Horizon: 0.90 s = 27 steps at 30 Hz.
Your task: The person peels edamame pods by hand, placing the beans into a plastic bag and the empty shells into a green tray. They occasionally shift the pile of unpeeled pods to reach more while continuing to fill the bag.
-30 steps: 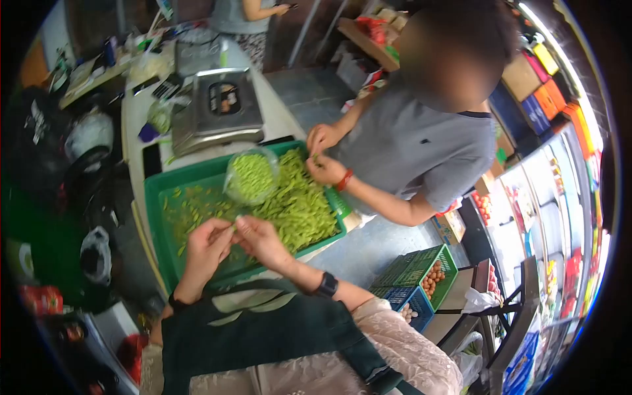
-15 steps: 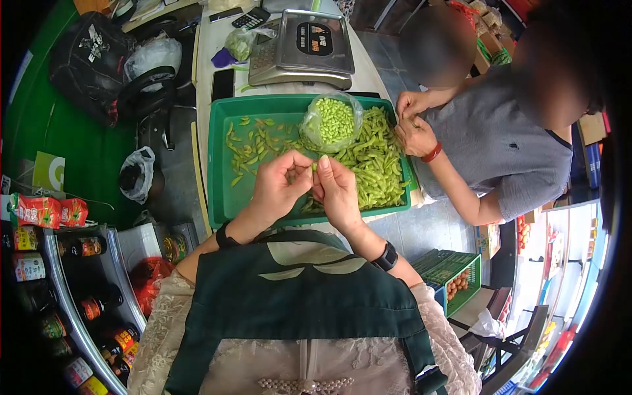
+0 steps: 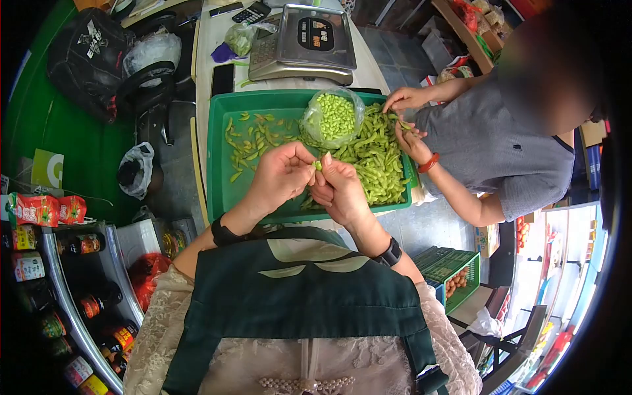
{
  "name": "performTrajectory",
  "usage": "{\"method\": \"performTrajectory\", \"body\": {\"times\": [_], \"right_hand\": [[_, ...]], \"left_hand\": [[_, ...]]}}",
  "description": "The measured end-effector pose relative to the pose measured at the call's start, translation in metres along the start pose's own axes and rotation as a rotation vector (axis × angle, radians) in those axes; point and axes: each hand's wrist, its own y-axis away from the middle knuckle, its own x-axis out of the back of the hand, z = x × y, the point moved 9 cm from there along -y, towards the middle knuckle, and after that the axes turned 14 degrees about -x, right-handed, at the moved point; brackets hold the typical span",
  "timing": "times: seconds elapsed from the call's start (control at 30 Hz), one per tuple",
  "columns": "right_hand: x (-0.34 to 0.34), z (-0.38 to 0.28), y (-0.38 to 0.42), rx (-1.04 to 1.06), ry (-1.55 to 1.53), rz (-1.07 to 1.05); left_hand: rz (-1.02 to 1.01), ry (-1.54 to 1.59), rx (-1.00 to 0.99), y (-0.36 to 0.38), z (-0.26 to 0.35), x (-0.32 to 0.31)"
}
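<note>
Between the fingertips of both my hands is a green edamame pod (image 3: 318,165), partly hidden by the fingers. My left hand (image 3: 283,174) pinches it from one side and my right hand (image 3: 340,187) from the other, above the near part of a green tray (image 3: 220,191). Just beyond them sits a clear plastic bag (image 3: 307,125) filled with shelled beans (image 3: 337,117). A heap of unshelled pods (image 3: 384,164) fills the tray's right side. Scattered pods and husks (image 3: 253,138) lie on the left.
A steel scale (image 3: 309,46) stands behind the tray, near a phone (image 3: 223,79) and a calculator (image 3: 253,12). At the right, a co-worker's hands (image 3: 415,135) hold a pod over the tray edge. A green crate (image 3: 464,283) stands lower right, bottles (image 3: 92,243) lower left.
The pod shows more plainly between my fingertips, and my hands have shifted slightly. The co-worker's hands have moved apart, one reaching up toward the pod heap.
</note>
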Motion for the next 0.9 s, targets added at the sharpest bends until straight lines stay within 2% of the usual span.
{"method": "performTrajectory", "body": {"times": [0.27,0.33,0.53,0.77,0.83,0.87,0.9], "right_hand": [[-0.003,0.010,-0.002,-0.158,-0.128,-0.120],[-0.005,0.020,-0.004,-0.257,-0.237,-0.229],[-0.006,0.032,-0.006,-0.352,-0.381,-0.383],[-0.006,0.034,-0.003,-0.403,-0.458,-0.411],[0.028,0.025,-0.004,-0.274,0.094,0.090],[0.034,0.027,-0.007,-0.272,0.091,0.093],[0.050,0.004,-0.006,0.010,0.404,0.294]], "left_hand": [[-0.053,0.016,-0.033,0.000,-0.009,0.002],[-0.065,0.009,-0.055,-0.001,-0.010,0.002],[-0.122,0.015,-0.057,-0.002,-0.012,0.001],[-0.158,-0.029,-0.099,-0.007,-0.015,0.000],[-0.052,-0.009,0.043,-0.006,-0.027,0.006],[-0.056,-0.008,0.046,-0.007,-0.029,0.006],[-0.089,-0.270,-0.099,-0.010,-0.021,0.009]]}}
